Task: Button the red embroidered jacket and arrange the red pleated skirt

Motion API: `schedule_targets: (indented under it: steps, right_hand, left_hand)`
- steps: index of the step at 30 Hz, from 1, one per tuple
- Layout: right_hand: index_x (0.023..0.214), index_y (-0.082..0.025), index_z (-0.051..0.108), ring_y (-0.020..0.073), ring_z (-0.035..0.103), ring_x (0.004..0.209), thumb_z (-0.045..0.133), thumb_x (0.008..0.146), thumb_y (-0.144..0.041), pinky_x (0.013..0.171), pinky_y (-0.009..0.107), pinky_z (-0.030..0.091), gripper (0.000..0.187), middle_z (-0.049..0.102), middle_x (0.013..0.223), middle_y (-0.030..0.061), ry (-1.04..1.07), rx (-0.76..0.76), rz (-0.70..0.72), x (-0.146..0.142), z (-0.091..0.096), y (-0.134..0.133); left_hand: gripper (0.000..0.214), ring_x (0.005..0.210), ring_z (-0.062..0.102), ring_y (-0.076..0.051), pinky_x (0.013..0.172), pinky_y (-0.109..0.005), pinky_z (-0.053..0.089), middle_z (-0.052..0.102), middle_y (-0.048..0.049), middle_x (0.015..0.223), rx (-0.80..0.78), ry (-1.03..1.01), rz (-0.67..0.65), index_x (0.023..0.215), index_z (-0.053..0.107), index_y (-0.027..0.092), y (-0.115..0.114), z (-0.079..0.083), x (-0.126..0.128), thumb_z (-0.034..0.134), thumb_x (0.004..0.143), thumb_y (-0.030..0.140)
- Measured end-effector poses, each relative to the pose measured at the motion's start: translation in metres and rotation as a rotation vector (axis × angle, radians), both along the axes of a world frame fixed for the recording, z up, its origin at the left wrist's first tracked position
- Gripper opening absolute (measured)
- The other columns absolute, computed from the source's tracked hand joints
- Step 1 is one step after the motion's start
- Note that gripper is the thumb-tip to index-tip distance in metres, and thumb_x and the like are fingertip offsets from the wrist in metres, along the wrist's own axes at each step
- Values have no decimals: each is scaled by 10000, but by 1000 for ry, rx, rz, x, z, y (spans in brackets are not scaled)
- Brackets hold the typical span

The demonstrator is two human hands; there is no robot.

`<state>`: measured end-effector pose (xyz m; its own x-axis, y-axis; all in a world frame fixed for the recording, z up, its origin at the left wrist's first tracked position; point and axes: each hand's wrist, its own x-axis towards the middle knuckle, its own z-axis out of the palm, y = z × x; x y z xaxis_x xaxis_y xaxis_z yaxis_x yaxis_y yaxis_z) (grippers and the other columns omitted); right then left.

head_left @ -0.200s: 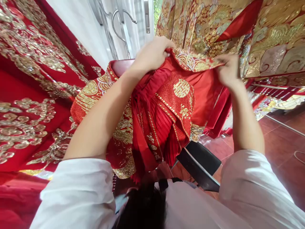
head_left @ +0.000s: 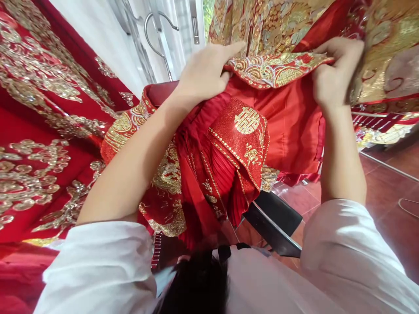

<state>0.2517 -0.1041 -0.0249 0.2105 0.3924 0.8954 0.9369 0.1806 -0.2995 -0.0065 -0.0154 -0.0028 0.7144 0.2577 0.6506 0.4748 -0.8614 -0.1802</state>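
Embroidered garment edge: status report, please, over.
Left hand and right hand both grip the gold-embroidered edge. Edge stretched flat between them. Pleated red skirt bunched below, black chair beneath.

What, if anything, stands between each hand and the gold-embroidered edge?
Nothing visible. The left hand and right hand both grip the embroidered edge directly, one at each end.

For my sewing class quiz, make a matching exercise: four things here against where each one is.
Column one:
1 left hand
2 right hand
3 silver metal hanger hook
4 black flat seat
Column two:
A below the red pleated garment
B holds the gold-and-red embroidered band, right end
C beside the white window frame
D holds the band's left end
Pairs: 1-D, 2-B, 3-C, 4-A
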Motion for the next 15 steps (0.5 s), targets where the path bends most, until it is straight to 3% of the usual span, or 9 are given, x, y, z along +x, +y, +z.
schedule_targets:
  steps: [3, 5, 8, 12, 15]
  right_hand:
    - [684, -149, 651, 161, 544, 747, 494, 725, -100, 727, 267, 394, 170, 629, 726, 68, 53, -42, -30, -7, -3, 2]
    - [754, -105, 675, 168, 560, 802, 480, 740, -87, 759, 269, 392, 197, 647, 792, 98, 79, -83, -51, -11, -6, 4]
    - [920, -42, 677, 172, 569, 901, 451, 755, -50, 825, 265, 388, 280, 658, 946, 146, 100, -174, -115, -11, -6, 5]
    - [923, -9, 684, 164, 589, 872, 432, 720, -10, 785, 252, 404, 323, 666, 945, 162, 41, -168, -124, -8, 3, -4]
    - [881, -29, 709, 182, 614, 857, 425, 652, -18, 757, 265, 413, 365, 681, 878, 139, -70, -100, -97, -24, 8, -37]
  left_hand:
    - [514, 1216, 455, -309, 1001, -476, 370, 504, -119, 1296, 236, 2, -116, 1262, 515, 87, -11, -11, -1, 530, 789, 287]
    - [404, 1185, 480, -312, 996, -495, 363, 540, -100, 1233, 247, 145, -202, 1125, 595, 126, -18, -25, 1, 493, 819, 369]
    - [338, 1101, 560, -268, 971, -495, 399, 618, -55, 1057, 11, 212, -283, 1035, 625, 181, -19, -51, 6, 377, 883, 354]
    - [259, 1121, 560, -228, 1057, -474, 330, 641, -50, 992, -291, -154, -341, 961, 630, 172, -2, -78, 12, 422, 869, 296]
    - [184, 1222, 482, -253, 1125, -479, 197, 644, -91, 1015, -601, -308, -387, 916, 622, 126, 16, -85, 20, 487, 827, 214]
